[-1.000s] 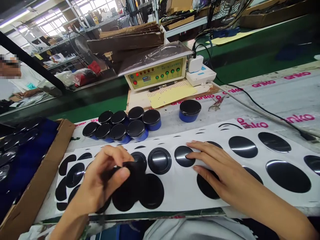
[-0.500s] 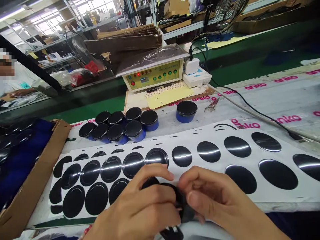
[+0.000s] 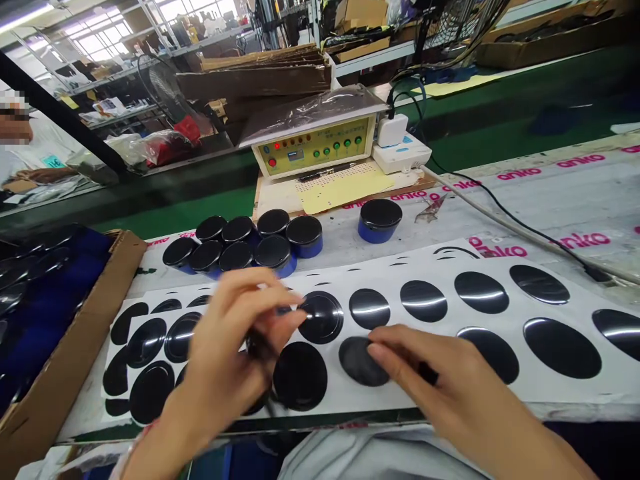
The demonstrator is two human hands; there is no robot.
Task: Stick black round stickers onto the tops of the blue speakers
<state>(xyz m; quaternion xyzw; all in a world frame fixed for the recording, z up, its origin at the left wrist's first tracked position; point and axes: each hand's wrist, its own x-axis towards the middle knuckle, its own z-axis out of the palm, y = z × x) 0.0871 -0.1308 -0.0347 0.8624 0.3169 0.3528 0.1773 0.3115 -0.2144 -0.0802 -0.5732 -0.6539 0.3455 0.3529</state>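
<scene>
Left grip (image 3: 235, 340) has thumb and fingertips pinched together on a small dark scrap (image 3: 257, 345), too blurred to identify, just above the white sheet (image 3: 370, 400). Right grip (image 3: 440, 387) lies open, resting on a dull black disc (image 3: 357, 361) on that sheet, matte where its neighbours shine. Most of the glossy discs (image 3: 480, 292) sit shining in their rows, so much of the sheet looks unworked, though how many pieces are done cannot be told. Behind the sheet, eight black-topped blue jars (image 3: 235, 243) stand in a tight cluster, with one lone jar (image 3: 380, 220) apart to the right. More dark discs (image 3: 30, 273) lie on blue lining in a cardboard box (image 3: 100, 300) at the left.
</scene>
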